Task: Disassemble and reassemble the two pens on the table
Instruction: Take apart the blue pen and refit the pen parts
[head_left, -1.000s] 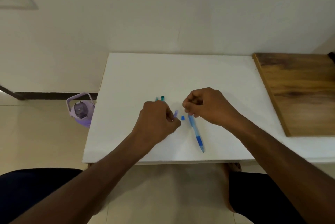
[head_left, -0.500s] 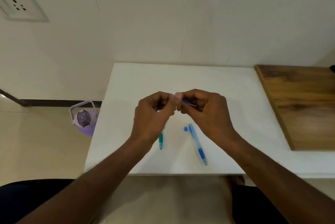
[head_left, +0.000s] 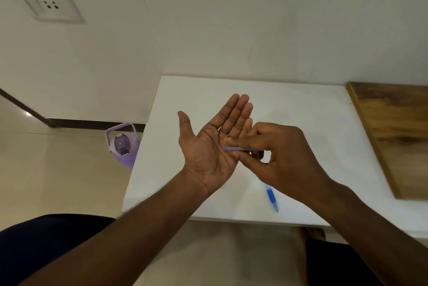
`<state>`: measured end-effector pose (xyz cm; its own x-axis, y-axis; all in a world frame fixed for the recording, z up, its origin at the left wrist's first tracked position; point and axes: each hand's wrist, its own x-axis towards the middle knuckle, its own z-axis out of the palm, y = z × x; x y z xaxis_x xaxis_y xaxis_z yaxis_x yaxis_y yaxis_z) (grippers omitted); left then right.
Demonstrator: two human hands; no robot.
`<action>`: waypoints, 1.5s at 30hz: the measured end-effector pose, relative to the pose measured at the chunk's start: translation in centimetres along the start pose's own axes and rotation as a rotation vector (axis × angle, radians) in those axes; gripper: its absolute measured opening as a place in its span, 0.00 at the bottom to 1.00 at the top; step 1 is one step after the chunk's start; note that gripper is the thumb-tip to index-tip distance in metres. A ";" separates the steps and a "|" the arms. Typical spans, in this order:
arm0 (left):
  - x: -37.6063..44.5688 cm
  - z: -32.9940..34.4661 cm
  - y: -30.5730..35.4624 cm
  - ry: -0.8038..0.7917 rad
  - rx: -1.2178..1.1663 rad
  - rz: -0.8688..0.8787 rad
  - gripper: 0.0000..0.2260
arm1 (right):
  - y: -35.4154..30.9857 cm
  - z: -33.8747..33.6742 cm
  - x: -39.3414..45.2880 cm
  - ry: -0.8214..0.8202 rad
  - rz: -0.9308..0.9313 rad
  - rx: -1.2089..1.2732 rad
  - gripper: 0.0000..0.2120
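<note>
My left hand is raised above the white table, palm up, fingers spread flat. My right hand pinches a thin pale-blue pen refill and holds its tip against the left palm. A blue pen barrel lies on the table near the front edge, its upper part hidden under my right wrist. The green pen and the small blue piece are hidden behind my hands.
A wooden board lies at the table's right side. A purple water bottle stands on the floor left of the table. A wall socket is at the upper left. My knees show below the table's front edge.
My left hand has opened from a closed pinch to a flat palm facing up. My right hand now holds the refill alone, its tip on that palm. The view has tilted upward.
</note>
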<state>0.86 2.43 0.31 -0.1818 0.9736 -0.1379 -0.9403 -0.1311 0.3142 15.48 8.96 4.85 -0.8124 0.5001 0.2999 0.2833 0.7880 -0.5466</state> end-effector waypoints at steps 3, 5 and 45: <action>-0.1 0.0 -0.1 0.008 0.004 0.010 0.48 | -0.1 0.0 -0.2 -0.009 -0.075 -0.055 0.14; -0.1 0.1 -0.1 0.004 0.017 0.022 0.47 | 0.0 -0.2 0.0 0.003 -0.091 -0.064 0.14; -1.0 -0.4 -1.4 0.253 0.865 0.255 0.10 | 1.5 -2.1 0.3 0.252 0.263 0.220 0.10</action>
<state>2.19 1.57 -0.40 -0.5060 0.8515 -0.1371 -0.3412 -0.0516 0.9386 16.72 11.06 5.71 -0.5694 0.7676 0.2943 0.3269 0.5399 -0.7757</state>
